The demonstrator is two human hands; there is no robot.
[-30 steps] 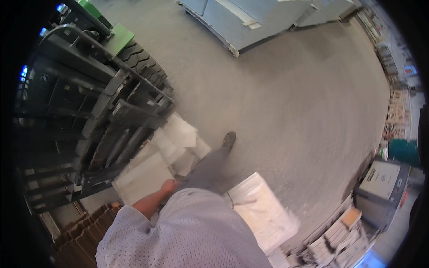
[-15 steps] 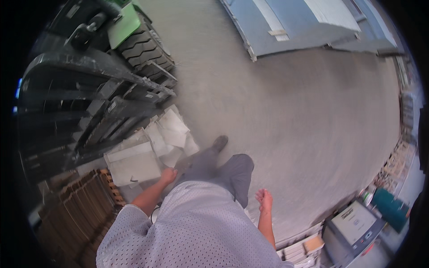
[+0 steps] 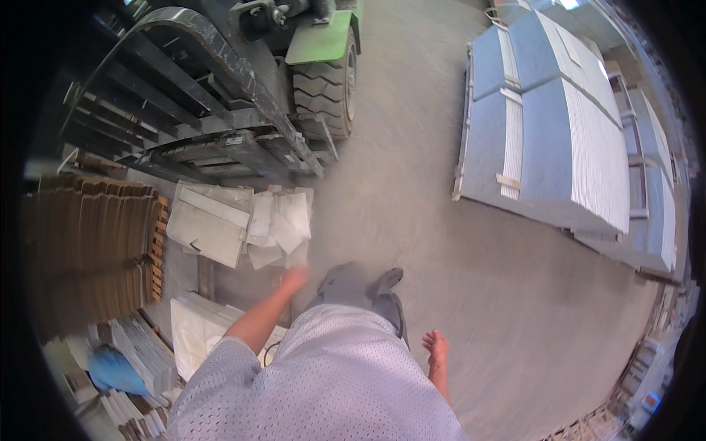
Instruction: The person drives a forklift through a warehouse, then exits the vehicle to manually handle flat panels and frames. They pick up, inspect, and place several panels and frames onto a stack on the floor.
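Observation:
My left hand (image 3: 296,279) swings ahead of my body, smeared by motion, so its fingers cannot be made out. Nearest to it are pale, worn sheets (image 3: 282,224) and a flat panel (image 3: 213,219) lying low at the left. At my right side hangs my right hand (image 3: 435,345), fingers loosely bent and a little apart, with nothing in them. It touches nothing; bare concrete floor (image 3: 507,323) lies below it.
A forklift (image 3: 220,132) with a green fender and a big tyre (image 3: 323,99) stands ahead left. Strapped stacks of grey-blue panels (image 3: 544,147) stand ahead right. Brown cardboard stacks (image 3: 99,250), white sheets (image 3: 195,331) and a blue bag (image 3: 116,370) lie left.
My view has turned left, so the forklift and panel stacks appear further right. One shoe now shows further right. The boxed machine and green container at lower right have left the view.

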